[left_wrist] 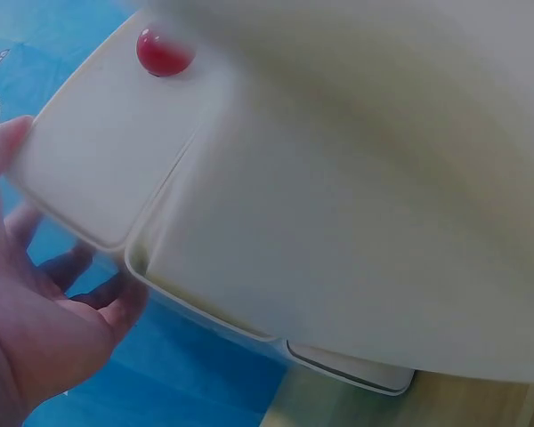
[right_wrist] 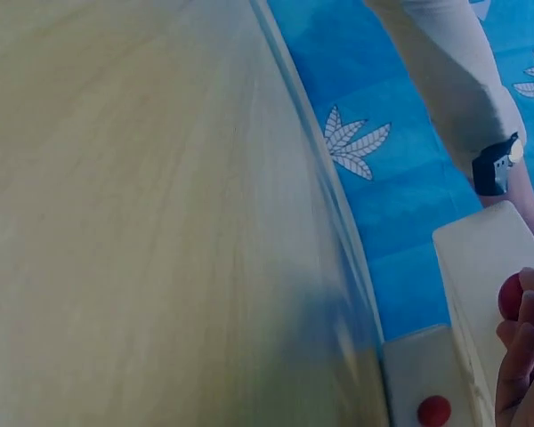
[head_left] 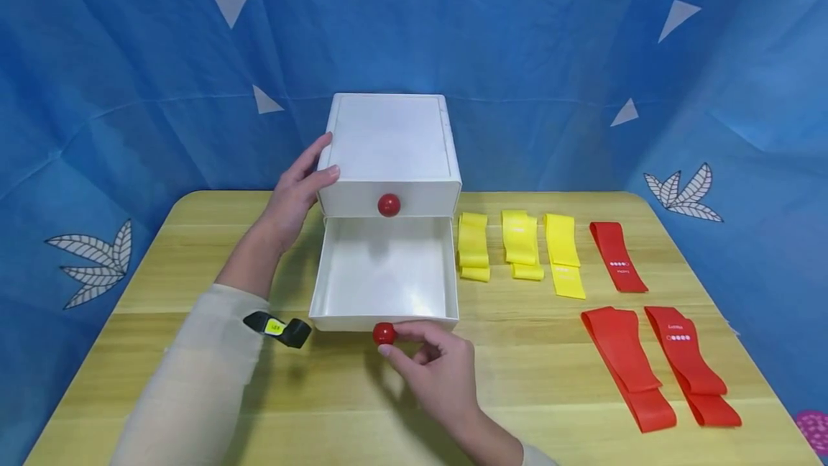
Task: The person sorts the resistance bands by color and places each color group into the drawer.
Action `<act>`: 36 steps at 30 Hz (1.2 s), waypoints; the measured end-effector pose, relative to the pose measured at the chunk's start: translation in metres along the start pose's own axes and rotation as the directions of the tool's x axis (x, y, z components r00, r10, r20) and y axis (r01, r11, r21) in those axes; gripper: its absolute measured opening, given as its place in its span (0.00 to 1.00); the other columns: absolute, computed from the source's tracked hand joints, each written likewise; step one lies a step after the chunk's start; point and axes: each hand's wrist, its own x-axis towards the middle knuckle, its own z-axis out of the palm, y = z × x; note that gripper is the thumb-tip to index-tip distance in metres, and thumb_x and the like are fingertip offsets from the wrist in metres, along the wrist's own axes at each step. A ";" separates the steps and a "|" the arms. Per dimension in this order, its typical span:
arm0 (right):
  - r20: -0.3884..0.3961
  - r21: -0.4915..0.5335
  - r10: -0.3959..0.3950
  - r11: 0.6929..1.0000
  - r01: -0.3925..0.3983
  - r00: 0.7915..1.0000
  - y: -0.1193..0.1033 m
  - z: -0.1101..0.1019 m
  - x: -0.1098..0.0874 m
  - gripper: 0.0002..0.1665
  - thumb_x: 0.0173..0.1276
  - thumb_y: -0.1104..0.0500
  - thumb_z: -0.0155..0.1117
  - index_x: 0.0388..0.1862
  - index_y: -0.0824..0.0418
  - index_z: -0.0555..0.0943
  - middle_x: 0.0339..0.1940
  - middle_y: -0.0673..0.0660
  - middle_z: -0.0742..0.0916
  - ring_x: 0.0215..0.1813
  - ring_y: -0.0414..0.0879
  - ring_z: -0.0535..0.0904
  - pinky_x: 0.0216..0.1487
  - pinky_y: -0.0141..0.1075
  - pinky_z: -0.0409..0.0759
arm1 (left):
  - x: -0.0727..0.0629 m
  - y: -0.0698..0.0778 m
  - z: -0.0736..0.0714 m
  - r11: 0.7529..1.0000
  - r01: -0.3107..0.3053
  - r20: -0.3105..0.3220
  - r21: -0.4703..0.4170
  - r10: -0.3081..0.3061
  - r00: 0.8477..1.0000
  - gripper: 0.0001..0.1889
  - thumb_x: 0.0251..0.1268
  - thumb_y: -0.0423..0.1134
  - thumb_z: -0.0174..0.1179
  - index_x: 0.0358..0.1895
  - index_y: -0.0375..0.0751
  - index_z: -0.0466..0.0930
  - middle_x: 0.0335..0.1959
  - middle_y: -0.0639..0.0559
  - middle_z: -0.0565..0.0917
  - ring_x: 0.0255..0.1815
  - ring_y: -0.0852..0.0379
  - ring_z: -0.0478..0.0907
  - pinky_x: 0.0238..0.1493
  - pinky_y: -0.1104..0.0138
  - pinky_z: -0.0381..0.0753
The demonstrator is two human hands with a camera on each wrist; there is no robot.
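A white two-drawer box (head_left: 391,136) stands at the back of the table, its upper drawer closed behind a red round knob (head_left: 389,205). Below, the lower drawer (head_left: 382,275) is pulled well out, showing its white inside floor. My right hand (head_left: 443,372) pinches the lower drawer's red knob (head_left: 384,334) between thumb and fingers; the right wrist view also catches this knob (right_wrist: 509,298). My left hand (head_left: 291,200) rests against the box's left side, with fingertips at the top edge. In the left wrist view this hand (left_wrist: 44,329) lies spread along the side.
Right of the box lie three folded yellow bands (head_left: 474,243). Several red bands (head_left: 624,358) are spread farther right on the wooden table (head_left: 310,416). Blue cloth (head_left: 388,20) hangs close behind. A black strap with a yellow label (head_left: 274,326) sticks out at my left sleeve.
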 end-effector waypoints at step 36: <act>-0.469 -0.475 0.293 0.711 -0.518 0.833 -0.005 -0.195 0.002 0.22 0.58 0.47 0.79 0.48 0.55 0.88 0.43 0.54 0.88 0.22 0.44 0.81 0.22 0.31 0.73 | 0.000 0.000 -0.002 1.000 0.005 0.004 -0.024 -0.005 1.000 0.34 0.73 0.50 0.54 0.80 0.64 0.54 0.80 0.57 0.51 0.77 0.54 0.49 0.73 0.46 0.50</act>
